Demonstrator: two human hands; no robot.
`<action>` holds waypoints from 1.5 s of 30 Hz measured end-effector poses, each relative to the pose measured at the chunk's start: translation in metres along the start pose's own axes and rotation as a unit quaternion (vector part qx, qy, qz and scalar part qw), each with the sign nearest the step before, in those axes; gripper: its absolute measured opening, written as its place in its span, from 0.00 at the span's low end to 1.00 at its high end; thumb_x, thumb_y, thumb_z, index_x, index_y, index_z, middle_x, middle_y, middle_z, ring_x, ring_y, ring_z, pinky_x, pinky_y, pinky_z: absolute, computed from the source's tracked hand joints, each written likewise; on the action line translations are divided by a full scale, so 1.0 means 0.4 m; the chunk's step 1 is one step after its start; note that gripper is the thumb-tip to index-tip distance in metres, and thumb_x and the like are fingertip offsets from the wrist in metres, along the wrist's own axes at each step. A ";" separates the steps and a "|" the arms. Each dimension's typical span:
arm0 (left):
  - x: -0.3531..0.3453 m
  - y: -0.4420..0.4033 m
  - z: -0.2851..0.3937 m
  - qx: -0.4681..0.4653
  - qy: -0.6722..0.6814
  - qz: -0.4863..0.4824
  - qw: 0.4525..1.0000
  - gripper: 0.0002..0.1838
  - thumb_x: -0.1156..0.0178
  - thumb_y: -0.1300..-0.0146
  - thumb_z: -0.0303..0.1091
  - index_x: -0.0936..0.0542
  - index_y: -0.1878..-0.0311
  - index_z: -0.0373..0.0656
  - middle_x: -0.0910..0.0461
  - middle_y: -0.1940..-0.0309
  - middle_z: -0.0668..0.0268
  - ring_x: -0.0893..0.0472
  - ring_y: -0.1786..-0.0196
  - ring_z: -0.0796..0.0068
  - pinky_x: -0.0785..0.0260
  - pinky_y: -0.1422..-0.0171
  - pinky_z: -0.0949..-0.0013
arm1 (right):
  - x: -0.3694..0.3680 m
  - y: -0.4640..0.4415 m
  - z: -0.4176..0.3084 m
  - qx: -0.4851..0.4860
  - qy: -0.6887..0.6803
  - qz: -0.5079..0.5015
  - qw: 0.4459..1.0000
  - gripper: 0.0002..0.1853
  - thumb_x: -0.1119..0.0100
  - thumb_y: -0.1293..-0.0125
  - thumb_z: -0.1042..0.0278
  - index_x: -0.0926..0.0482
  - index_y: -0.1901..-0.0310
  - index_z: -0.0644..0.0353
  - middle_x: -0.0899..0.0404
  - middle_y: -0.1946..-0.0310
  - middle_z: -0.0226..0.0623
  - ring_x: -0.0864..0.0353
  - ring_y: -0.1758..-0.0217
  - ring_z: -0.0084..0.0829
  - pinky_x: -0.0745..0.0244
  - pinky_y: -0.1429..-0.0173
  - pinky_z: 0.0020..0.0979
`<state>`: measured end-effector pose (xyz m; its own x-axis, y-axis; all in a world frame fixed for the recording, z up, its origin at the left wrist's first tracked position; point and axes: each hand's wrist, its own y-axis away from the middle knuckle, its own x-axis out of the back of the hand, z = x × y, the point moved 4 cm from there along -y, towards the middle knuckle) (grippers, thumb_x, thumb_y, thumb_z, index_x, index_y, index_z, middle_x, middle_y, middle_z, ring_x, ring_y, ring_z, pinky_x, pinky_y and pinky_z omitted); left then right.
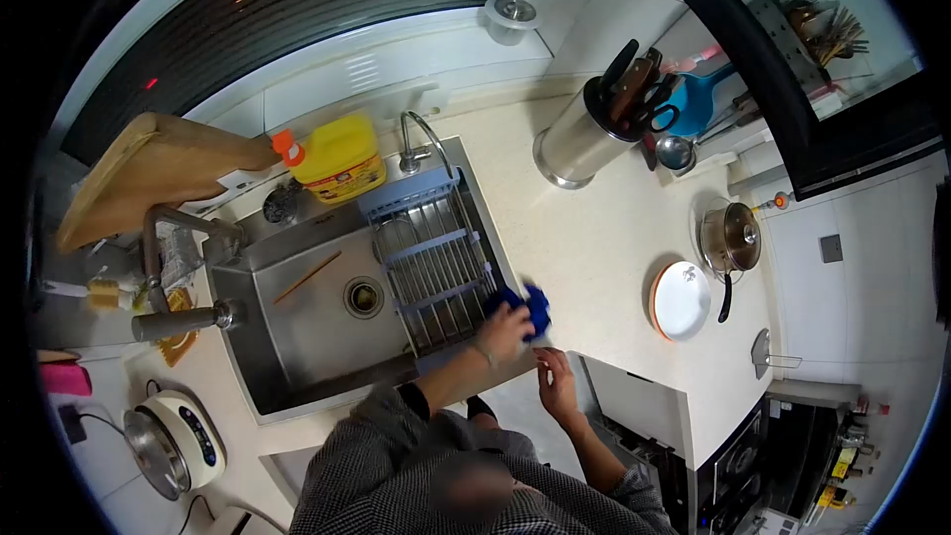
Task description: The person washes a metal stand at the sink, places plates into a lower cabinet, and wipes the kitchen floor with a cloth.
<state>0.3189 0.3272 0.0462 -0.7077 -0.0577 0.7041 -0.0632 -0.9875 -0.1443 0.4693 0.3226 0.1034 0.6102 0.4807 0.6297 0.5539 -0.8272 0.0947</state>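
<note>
My left hand [505, 333] is closed on a dark blue cloth [536, 310], at the counter edge beside the sink's right rim. Part of the cloth is under my fingers, and its outline is a little blurred. My right hand [559, 386] is held just in front of the counter edge, close to the cloth. Its fingers are loosely bent and apart, with nothing visible in them. Left of my left hand, a wire drying rack [436, 272] with grey-blue bars sits across the steel sink [307, 332].
A wooden chopstick-like stick [307, 276] lies in the sink. Behind stand a yellow bottle [342, 160], a faucet [411, 154] and a knife holder [580, 139]. To the right are a white plate [682, 300] and a lidded pot [730, 238]. A wooden board [158, 173] leans at left.
</note>
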 end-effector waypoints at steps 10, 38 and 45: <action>0.148 0.384 -0.006 0.230 -0.052 0.076 0.969 0.20 0.42 0.56 0.22 0.20 0.57 0.51 0.30 0.51 0.60 0.31 0.50 0.51 0.34 0.46 0.53 | 0.024 0.045 0.066 0.008 0.026 0.006 1.000 0.12 0.49 0.38 0.80 0.23 0.54 0.59 0.25 0.56 0.45 0.20 0.61 0.39 0.23 0.61 0.31; 0.204 0.398 0.240 0.381 0.107 0.070 0.915 0.11 0.45 0.37 0.29 0.22 0.52 0.41 0.19 0.57 0.60 0.18 0.59 0.67 0.27 0.55 0.67 | 0.513 -0.031 0.673 -0.453 -0.183 0.414 0.768 0.24 0.48 0.36 0.54 0.27 0.62 0.77 0.19 0.69 0.53 0.17 0.69 0.44 0.22 0.63 0.39; 0.170 0.348 0.305 0.337 0.129 0.063 0.931 0.10 0.44 0.36 0.29 0.22 0.52 0.42 0.19 0.56 0.60 0.18 0.58 0.67 0.24 0.57 0.62 | 0.521 -0.031 0.668 -0.377 -0.279 0.391 0.792 0.14 0.53 0.43 0.72 0.26 0.70 0.80 0.22 0.79 0.52 0.20 0.83 0.41 0.24 0.80 0.37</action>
<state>0.3476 0.1680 0.1587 -0.8305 -0.2284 0.5081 0.4259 -0.8483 0.3147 0.7409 0.5108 0.0276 0.8718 -0.3838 0.3044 -0.4835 -0.7738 0.4091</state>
